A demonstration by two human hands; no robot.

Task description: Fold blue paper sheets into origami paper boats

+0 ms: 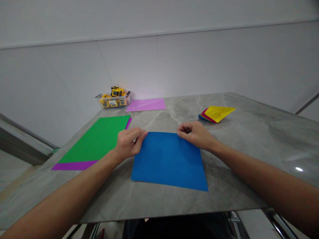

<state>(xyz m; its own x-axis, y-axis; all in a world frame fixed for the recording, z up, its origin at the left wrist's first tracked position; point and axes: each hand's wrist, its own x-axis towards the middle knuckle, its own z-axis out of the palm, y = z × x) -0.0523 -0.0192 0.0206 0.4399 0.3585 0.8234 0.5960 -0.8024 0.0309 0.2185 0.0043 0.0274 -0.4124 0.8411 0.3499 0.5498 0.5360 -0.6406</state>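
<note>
Blue paper sheet (169, 162): on table (119, 202), betw. forearms | L hand (127, 143): fingers clamped on sheet's far edge, L end | R hand (199, 135): fingers clamped on same edge, R end | Technique: pinch lightly, tension even, edge straight, w/o creasing

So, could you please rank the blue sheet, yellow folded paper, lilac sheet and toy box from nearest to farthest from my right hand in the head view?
From your right hand:
1. Blue sheet, pinched at its far edge
2. Yellow folded paper, beyond, to the right
3. Lilac sheet, at the back, left
4. Toy box, farther left
</note>
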